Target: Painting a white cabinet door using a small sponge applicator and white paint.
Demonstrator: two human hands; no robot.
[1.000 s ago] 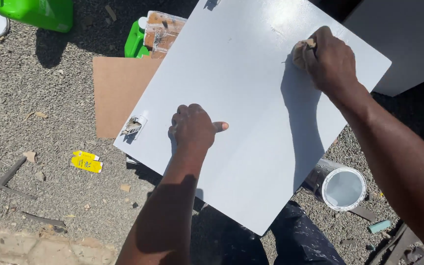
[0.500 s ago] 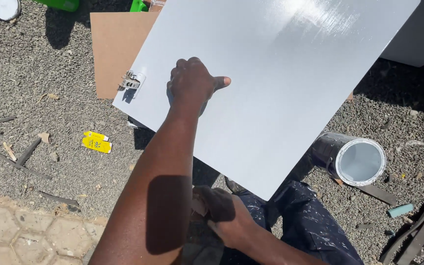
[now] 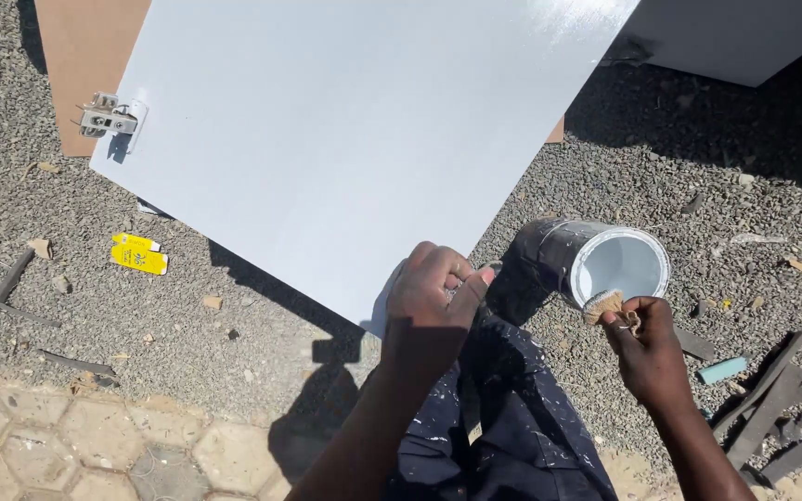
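now left hand [image 3: 433,301] grips white panel [image 3: 355,139]; right hand [image 3: 642,348] pinches brush [image 3: 602,304] by paint can [image 3: 596,260]; yellow packet [image 3: 138,254] left.

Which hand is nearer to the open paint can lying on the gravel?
The right hand: it holds a small sponge-like pad just below the paint can rim. The left hand grips the white panel corner, farther off to the can's left.

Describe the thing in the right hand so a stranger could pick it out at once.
Start from the big pale grey-white panel propped over the gravel, then drop to the tipped paint can at its lower right edge. At the can's open mouth the right hand pinches a small tan wad, a rag or sponge. It is the only soft, frayed, straw-coloured thing there, unlike the can's dark shell and pale inside.
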